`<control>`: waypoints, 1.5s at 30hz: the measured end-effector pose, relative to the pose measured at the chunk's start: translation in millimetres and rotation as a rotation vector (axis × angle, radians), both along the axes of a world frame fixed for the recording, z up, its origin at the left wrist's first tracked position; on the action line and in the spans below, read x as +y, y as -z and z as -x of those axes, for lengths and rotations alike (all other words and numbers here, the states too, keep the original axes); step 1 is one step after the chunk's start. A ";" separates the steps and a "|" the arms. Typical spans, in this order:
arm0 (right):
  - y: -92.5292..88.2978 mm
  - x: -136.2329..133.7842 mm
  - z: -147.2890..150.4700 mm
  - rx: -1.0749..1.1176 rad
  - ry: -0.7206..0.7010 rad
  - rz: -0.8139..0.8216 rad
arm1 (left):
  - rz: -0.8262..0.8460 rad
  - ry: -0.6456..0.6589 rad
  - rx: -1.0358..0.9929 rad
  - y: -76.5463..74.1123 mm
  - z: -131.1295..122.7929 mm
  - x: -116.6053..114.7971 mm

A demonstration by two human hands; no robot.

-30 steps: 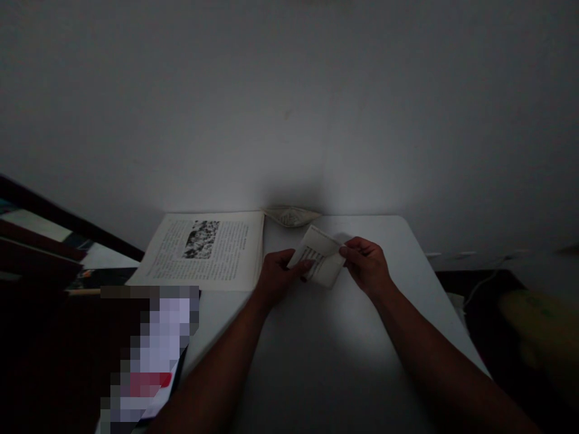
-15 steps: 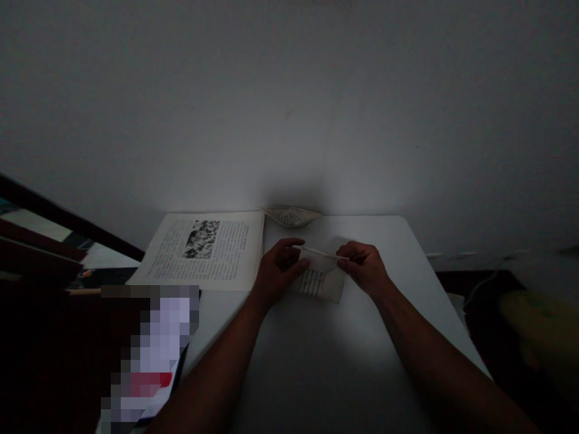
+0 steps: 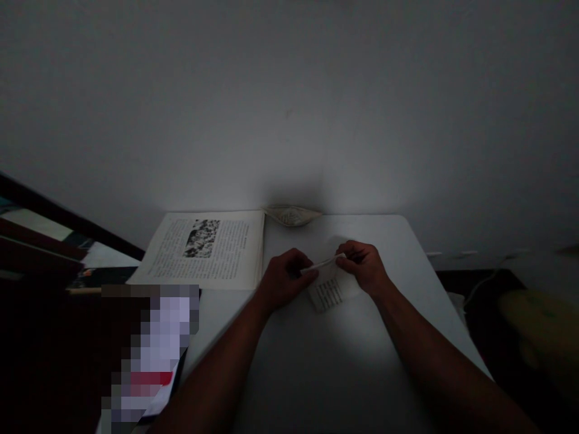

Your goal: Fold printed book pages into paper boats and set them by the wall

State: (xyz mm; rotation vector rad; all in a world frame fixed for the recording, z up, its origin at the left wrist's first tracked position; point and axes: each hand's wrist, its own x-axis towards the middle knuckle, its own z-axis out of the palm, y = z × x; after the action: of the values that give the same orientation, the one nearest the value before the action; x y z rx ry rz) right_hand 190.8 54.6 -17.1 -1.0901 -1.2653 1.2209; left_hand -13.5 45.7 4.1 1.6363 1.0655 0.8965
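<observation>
Between my two hands is a small folded sheet of printed paper (image 3: 329, 292), its upper edge tilted up to the right. My left hand (image 3: 287, 277) pinches the left end of that edge between thumb and fingers. The right end is pinched by my right hand (image 3: 362, 264). Lines of print show on the lower part of the paper. Behind my hands, against the wall, stands a folded paper boat (image 3: 293, 216).
An open printed book (image 3: 226, 250) with a black-and-white picture lies at the table's back left. Along the left edge is a device with a pixelated screen (image 3: 169, 337). The white table (image 3: 380, 232) meets a grey wall (image 3: 289, 108). A yellowish object (image 3: 543, 319) sits low at the right.
The folded paper has turned, its left end now lower and its right end higher. My left hand has moved slightly down and right; my right hand has stayed nearly in place.
</observation>
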 end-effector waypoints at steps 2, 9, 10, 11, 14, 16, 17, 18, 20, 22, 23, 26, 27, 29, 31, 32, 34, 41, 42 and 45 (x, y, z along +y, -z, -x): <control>-1.2 -0.7 0.7 -0.014 0.005 -0.007 | -0.020 -0.009 0.034 0.8 -0.4 0.3; -4.2 -1.9 4.7 -0.112 0.026 -0.022 | -0.029 -0.014 -0.025 2.4 -2.1 -2.2; -4.5 -1.9 5.0 -0.114 0.025 -0.021 | -0.034 0.004 -0.037 1.5 -2.1 -2.6; -4.8 -1.8 5.3 -0.115 0.025 -0.022 | -0.041 0.021 -0.042 0.4 -1.9 -2.9; -5.0 -1.4 5.6 -0.126 0.021 -0.038 | -0.088 0.067 -0.021 -2.2 -1.7 -3.1; -4.8 -1.2 5.7 -0.147 0.012 -0.051 | -0.154 0.102 0.000 -2.7 -2.1 -2.8; -4.7 -1.2 5.8 -0.159 0.005 -0.053 | -0.186 0.134 0.012 -2.7 -2.5 -2.7; -4.7 -1.2 5.9 -0.168 -0.002 -0.052 | -0.210 0.170 0.022 -2.6 -3.0 -2.5; -5.0 -1.6 6.2 -0.178 -0.016 -0.046 | -0.230 0.238 0.034 -2.5 -3.9 -2.2; -5.8 -2.2 6.8 -0.181 -0.031 -0.042 | -0.225 0.274 0.042 -2.8 -4.5 -1.6; -6.3 -2.7 7.2 -0.185 -0.038 -0.040 | -0.222 0.274 0.045 -3.0 -4.6 -1.3; -7.6 -4.1 8.4 -0.202 -0.053 -0.027 | -0.200 0.265 0.036 -4.1 -4.2 -0.2; -7.7 -4.4 8.7 -0.205 -0.060 -0.023 | -0.189 0.259 0.028 -4.5 -3.9 0.1; -7.7 -4.8 9.1 -0.204 -0.081 -0.016 | -0.165 0.251 0.014 -5.1 -3.4 0.3; -7.5 -4.5 8.9 -0.202 -0.097 -0.014 | -0.146 0.247 0.003 -5.4 -3.2 0.3; -7.4 -4.1 8.7 -0.196 -0.097 -0.014 | -0.144 0.240 -0.006 -5.4 -3.3 0.2; -7.1 -3.1 8.1 -0.162 -0.087 -0.014 | -0.160 0.191 -0.027 -5.0 -3.8 0.1; -6.6 -2.2 7.9 -0.074 -0.098 0.021 | -0.338 -0.016 0.014 0.9 -6.7 0.2; -6.5 -2.5 8.3 -0.079 -0.107 0.022 | -0.351 -0.006 0.031 2.0 -7.5 -0.2; -5.7 -2.7 9.4 -0.122 -0.113 0.017 | -0.411 0.031 0.035 5.3 -11.4 -2.4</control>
State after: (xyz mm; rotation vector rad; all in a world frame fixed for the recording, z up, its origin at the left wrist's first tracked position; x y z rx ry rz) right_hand 181.4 52.0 -11.4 -1.1322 -1.4285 1.2673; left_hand -2.1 43.3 -1.2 2.0053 0.9159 1.1228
